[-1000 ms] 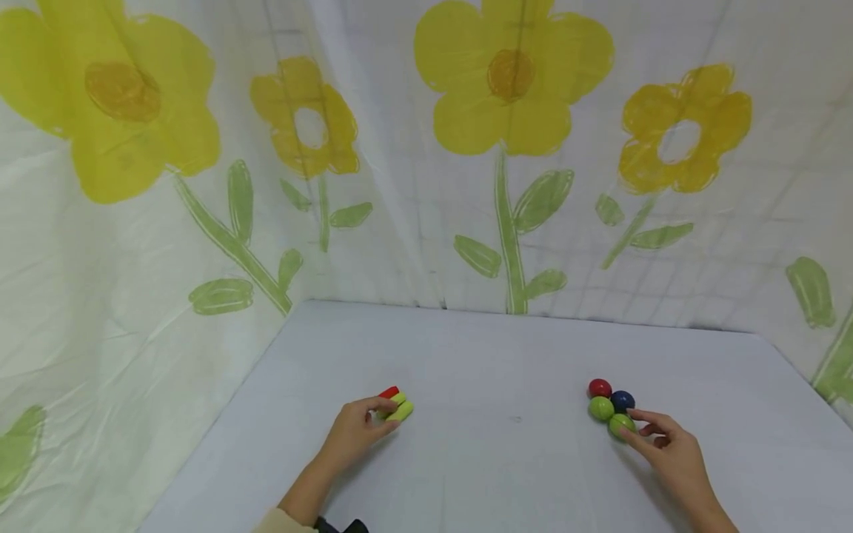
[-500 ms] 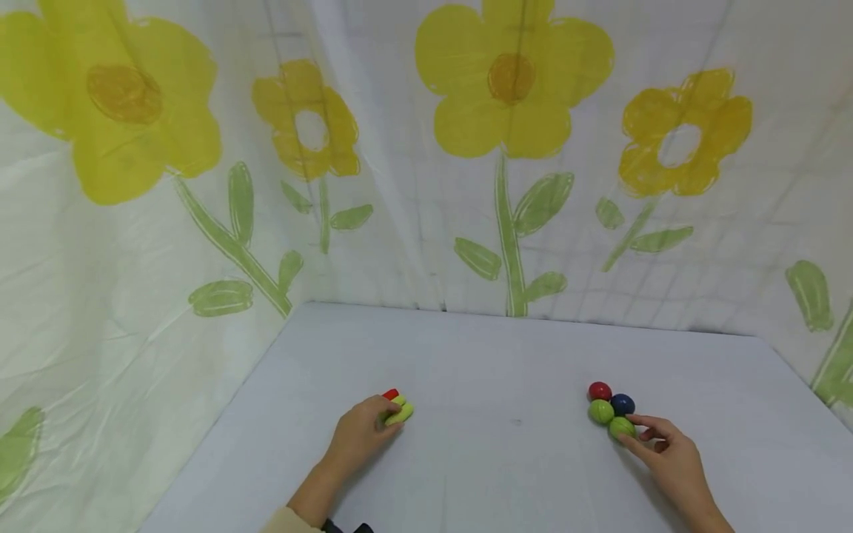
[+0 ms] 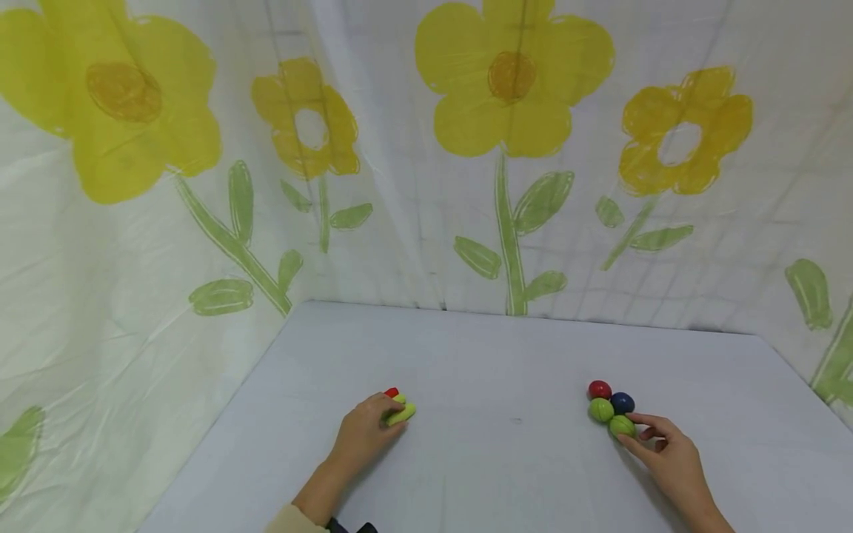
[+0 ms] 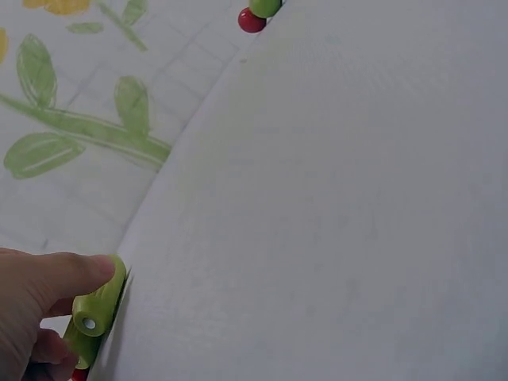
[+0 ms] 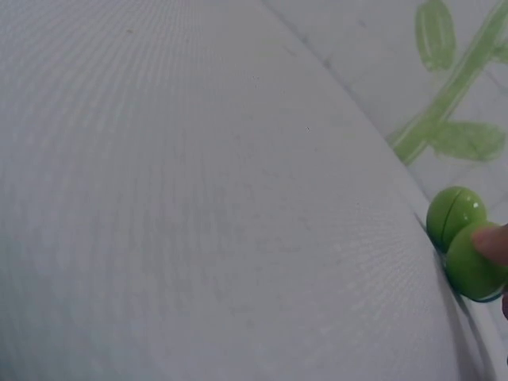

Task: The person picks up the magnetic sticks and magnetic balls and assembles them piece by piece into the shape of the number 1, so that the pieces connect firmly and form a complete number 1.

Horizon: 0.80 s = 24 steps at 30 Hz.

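Note:
On the left of the white table, my left hand (image 3: 365, 435) pinches a small yellow-green cylinder (image 3: 403, 414) between thumb and fingers. In the left wrist view, this cylinder (image 4: 98, 308) has rounded edges and a small pale hole in its end. Behind it lie a second yellow-green piece (image 3: 400, 399) and a red piece (image 3: 391, 392), partly hidden by the fingers. Over on the right, my right hand (image 3: 674, 457) holds a grooved green ball (image 3: 622, 426) with thumb and fingertips. Against it sit another green ball (image 3: 601, 410), a dark blue ball (image 3: 623, 403) and a red ball (image 3: 600, 389).
A white-covered table (image 3: 480, 459) stretches between the two groups of pieces. Its far edge meets a hanging curtain (image 3: 393, 244) printed with yellow flowers and green leaves. A black band (image 3: 340, 526) shows by the left sleeve (image 3: 293, 520).
My left hand has shifted slightly and closed further round the front yellow-green cylinder, covering more of the pieces behind. That cylinder sits a touch further right. The right hand stays at the green ball.

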Each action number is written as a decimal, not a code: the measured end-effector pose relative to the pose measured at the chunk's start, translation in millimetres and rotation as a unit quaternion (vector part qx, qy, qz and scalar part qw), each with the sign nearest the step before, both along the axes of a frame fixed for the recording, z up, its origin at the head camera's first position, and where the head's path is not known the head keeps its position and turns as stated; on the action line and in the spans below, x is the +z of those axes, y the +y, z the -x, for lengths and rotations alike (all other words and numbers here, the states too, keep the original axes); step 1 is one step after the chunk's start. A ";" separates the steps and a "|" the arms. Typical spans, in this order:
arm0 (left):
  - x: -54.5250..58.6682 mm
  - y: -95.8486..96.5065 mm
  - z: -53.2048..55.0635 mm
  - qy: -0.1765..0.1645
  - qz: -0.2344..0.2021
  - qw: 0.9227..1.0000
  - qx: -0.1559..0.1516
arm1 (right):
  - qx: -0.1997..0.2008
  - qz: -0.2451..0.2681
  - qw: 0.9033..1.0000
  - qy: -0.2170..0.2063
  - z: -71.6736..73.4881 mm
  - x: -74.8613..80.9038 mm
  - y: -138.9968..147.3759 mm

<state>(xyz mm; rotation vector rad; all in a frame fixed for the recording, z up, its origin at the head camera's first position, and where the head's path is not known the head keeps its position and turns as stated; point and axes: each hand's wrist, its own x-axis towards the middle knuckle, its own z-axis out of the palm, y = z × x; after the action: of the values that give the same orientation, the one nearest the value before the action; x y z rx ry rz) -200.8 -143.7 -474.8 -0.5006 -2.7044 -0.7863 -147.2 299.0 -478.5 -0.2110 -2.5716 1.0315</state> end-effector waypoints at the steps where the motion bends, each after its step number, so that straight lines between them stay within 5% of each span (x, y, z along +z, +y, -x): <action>1: 0.7 0.4 -0.3 -0.005 0.000 1.000 0.002 | 0.001 -0.001 1.000 0.001 0.0 -0.1 0.0; 12: 14.6 10.4 -4.5 -0.087 0.030 0.996 0.020 | -0.002 -0.008 1.000 -0.011 1.0 -2.9 0.6; 20: 13.7 14.1 -2.4 -0.088 0.013 0.996 0.007 | -0.004 -0.014 1.000 -0.015 2.6 -3.7 1.2; 24: 11.2 16.9 -1.3 -0.108 -0.045 0.993 -0.014 | -0.011 -0.019 1.000 -0.017 3.4 -4.1 1.5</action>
<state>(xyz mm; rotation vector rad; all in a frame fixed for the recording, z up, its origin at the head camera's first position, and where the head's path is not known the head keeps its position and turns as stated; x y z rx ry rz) -199.5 -126.8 -463.5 -0.4576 -2.8456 -1.0201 -150.6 300.5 -482.6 -0.2470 -2.6105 0.9783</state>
